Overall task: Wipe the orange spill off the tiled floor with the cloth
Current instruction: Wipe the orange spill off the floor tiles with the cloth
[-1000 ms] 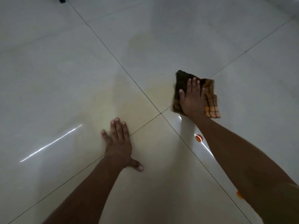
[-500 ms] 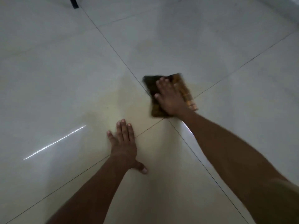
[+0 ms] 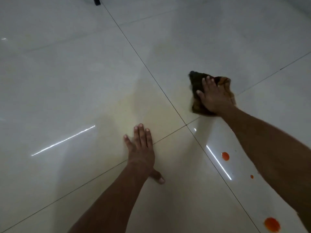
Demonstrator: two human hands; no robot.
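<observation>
Above, the right hand (image 3: pixel 213 96) pressed straight, close-set fingers flat on the cloth (image 3: pixel 196 84), which lay on the tiled floor (image 3: pixel 67 81) at two o'clock from the left hand (image 3: pixel 141 148), itself flat with thumb spread. Drops of orange spill (image 3: pixel 225 156) sat at five o'clock of the cloth.

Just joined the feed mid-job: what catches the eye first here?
Three bright orange spots mark the glossy pale tiled floor at lower right: a round drop, a tiny speck and a bigger blob by the bottom edge. Above them the right hand presses a dark brown-and-orange cloth flat on the tile. The left hand lies flat at the edge of a faint yellowish smear.
</observation>
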